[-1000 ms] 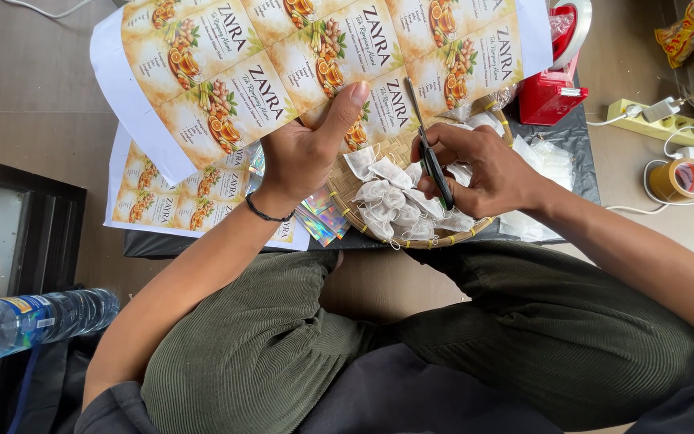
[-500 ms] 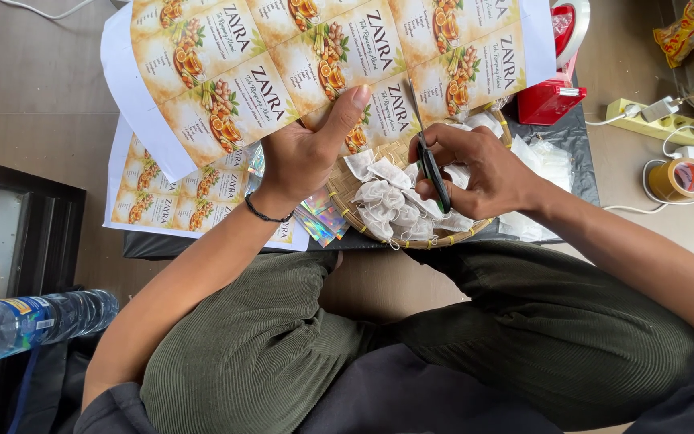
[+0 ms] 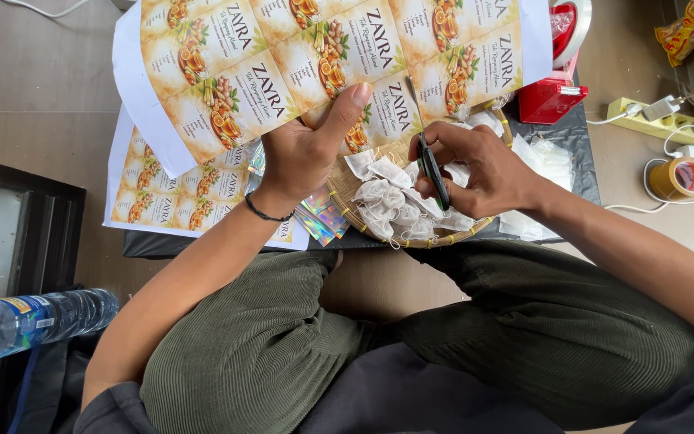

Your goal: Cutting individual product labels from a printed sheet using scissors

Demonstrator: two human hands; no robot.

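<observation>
Label sheet [image 3: 331,56] slightly lower and leftward in left hand [image 3: 303,153].

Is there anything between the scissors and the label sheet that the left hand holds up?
Nothing visible. The right hand holds the scissors just under the lower edge of the label sheet, which the left hand grips. The basket of white sachets lies beneath, not in the way.

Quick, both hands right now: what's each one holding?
Left hand: closed on the printed label sheet, thumb on top.
Right hand: closed around black-handled scissors, above the woven basket.
</observation>
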